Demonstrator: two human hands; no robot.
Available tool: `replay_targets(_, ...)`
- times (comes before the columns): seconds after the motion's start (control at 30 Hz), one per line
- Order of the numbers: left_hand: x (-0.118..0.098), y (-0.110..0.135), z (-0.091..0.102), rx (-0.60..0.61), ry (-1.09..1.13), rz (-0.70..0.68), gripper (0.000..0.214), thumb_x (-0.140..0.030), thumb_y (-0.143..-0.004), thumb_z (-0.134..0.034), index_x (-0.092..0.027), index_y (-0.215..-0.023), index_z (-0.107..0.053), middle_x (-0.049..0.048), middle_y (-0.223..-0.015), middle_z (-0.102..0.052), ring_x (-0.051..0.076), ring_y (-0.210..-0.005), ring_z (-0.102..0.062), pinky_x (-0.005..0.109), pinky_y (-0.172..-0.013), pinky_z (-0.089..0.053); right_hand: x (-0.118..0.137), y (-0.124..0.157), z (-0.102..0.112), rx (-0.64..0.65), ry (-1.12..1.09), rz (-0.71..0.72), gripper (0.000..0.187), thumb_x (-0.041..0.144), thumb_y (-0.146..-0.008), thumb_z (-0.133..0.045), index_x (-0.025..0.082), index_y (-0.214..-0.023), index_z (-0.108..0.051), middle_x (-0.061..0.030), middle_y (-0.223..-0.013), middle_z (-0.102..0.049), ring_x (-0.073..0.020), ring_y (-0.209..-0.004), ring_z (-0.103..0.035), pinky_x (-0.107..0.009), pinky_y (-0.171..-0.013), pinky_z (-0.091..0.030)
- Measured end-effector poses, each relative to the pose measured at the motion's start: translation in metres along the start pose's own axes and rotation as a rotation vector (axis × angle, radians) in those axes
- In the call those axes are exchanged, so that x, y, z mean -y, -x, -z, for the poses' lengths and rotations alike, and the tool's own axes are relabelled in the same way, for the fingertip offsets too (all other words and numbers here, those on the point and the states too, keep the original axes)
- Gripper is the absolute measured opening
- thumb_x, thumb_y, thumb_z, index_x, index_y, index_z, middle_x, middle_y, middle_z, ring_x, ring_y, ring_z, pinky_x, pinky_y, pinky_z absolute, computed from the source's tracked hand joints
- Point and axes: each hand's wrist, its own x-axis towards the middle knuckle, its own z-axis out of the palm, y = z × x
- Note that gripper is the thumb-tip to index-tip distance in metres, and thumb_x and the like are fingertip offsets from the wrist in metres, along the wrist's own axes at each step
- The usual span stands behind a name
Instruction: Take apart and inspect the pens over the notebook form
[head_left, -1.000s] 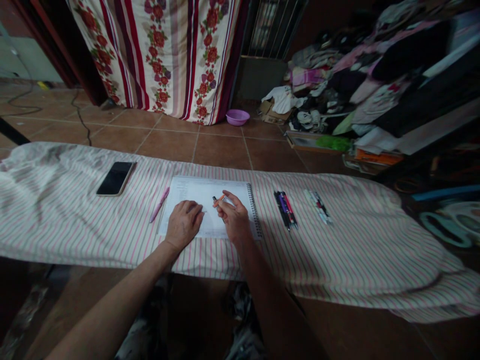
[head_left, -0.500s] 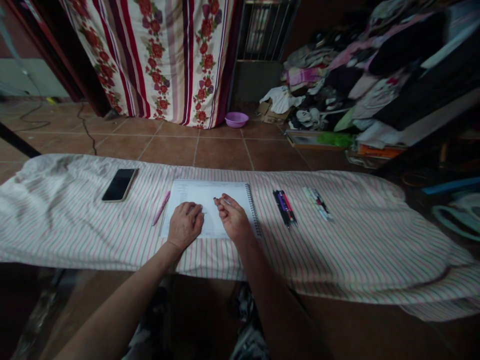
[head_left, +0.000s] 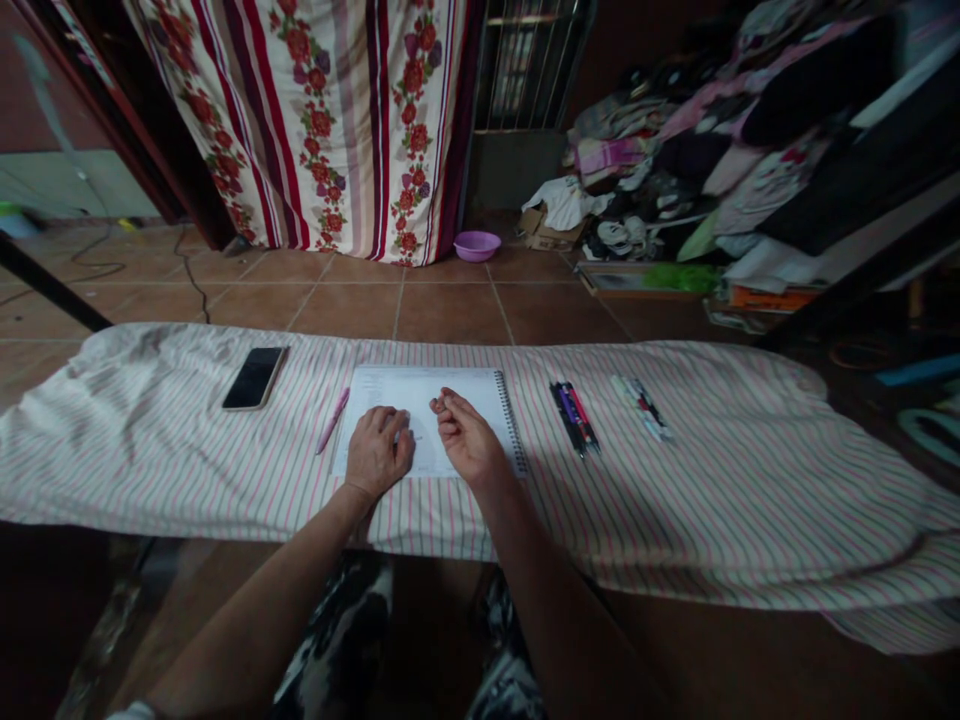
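Compared with one second earlier, the right hand has changed: the orange pen then visible between its fingertips can no longer be made out. Its thumb and fingers are closed in a pinch over the notebook; whether the pen remains inside cannot be told, nor which way it points. The left hand remains palm down on the page, fingers loosely bent, with no visible grip.

The notebook lies open near mid-length of the cloth-covered worktop, between the near and far edges. Its long axis runs roughly along the near edge, spiral binding towards the worktop's right end.

Unmoved: the pink pen beside the notebook, slanting from the near edge towards the far right corner, and the smartphone closer to the far edge, leftward.
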Motion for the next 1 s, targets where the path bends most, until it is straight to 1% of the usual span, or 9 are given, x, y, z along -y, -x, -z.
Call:
replay_targets(0.13,0.000,0.000,0.000,0.005,-0.001,-0.013,0.027,-0.022,-0.085,-0.045,-0.016,-0.108,-0.057,0.0119,-0.100,-0.058,0.025,-0.096,-0.051,0.042,-0.083,-0.045,0.003,0.002,0.004,0.026,-0.064,-0.046,0.014,0.010,-0.070,-0.069,0.015,-0.081,-0.060,-0.0026,-0.074,-0.063,-0.0016,-0.052,-0.052,-0.006,-0.041,-0.040)
replay_targets(0.33,0.002,0.000,-0.002,-0.014,-0.006,-0.031,0.027,-0.022,-0.085,-0.046,-0.015,-0.109,-0.057,0.0119,-0.100,-0.059,0.025,-0.096,-0.051,0.041,-0.083,-0.045,0.004,0.004,0.002,0.031,-0.097,-0.077,0.012,0.006,-0.074,-0.064,0.015,-0.081,-0.060,-0.0021,-0.073,-0.062,-0.0014,-0.049,-0.051,-0.005,-0.039,-0.041)
replay_targets(0.5,0.000,-0.002,-0.002,0.040,-0.013,-0.051,0.026,-0.026,-0.084,-0.047,-0.015,-0.105,-0.059,0.0111,-0.098,-0.059,0.025,-0.095,-0.052,0.040,-0.082,-0.044,0.002,0.002,-0.002,0.046,-0.093,-0.073,0.016,0.002,-0.075,-0.062,0.015,-0.083,-0.057,-0.0015,-0.070,-0.063,-0.0013,-0.047,-0.052,-0.005,-0.039,-0.040)
replay_targets(0.63,-0.002,-0.004,0.000,0.071,-0.030,-0.055,0.026,-0.029,-0.084,-0.049,-0.017,-0.104,-0.060,0.0107,-0.099,-0.060,0.025,-0.094,-0.052,0.039,-0.080,-0.044,-0.001,-0.002,-0.004,0.014,-0.101,-0.066,0.016,0.001,-0.079,-0.055,0.016,-0.085,-0.055,-0.0020,-0.069,-0.062,-0.0015,-0.047,-0.052,-0.005,-0.038,-0.038)
replay_targets(0.77,-0.003,-0.004,0.002,0.076,-0.045,-0.045,0.025,-0.027,-0.084,-0.048,-0.017,-0.103,-0.061,0.0098,-0.097,-0.061,0.024,-0.092,-0.053,0.038,-0.077,-0.043,-0.001,-0.006,-0.003,0.006,-0.142,-0.091,0.014,0.002,-0.077,-0.057,0.014,-0.083,-0.055,-0.0025,-0.070,-0.062,-0.0003,-0.048,-0.051,-0.004,-0.041,-0.039)
replay_targets(0.9,-0.005,-0.003,0.005,0.044,-0.055,-0.040,0.025,-0.026,-0.085,-0.047,-0.017,-0.104,-0.060,0.0097,-0.097,-0.062,0.024,-0.091,-0.054,0.037,-0.075,-0.043,-0.001,-0.008,-0.004,0.022,-0.084,-0.062,0.019,0.004,-0.073,-0.062,0.016,-0.086,-0.056,-0.0023,-0.071,-0.063,-0.0008,-0.049,-0.051,-0.005,-0.041,-0.037)
replay_targets(1.0,-0.005,-0.003,0.008,0.036,-0.059,-0.070,0.026,-0.028,-0.085,-0.049,-0.017,-0.105,-0.060,0.0101,-0.098,-0.062,0.025,-0.092,-0.054,0.038,-0.074,-0.043,-0.001,-0.008,-0.005,0.006,-0.006,0.007,0.026,0.008,-0.070,-0.065,0.017,-0.092,-0.054,-0.0016,-0.069,-0.065,-0.0019,-0.050,-0.050,-0.007,-0.042,-0.036)
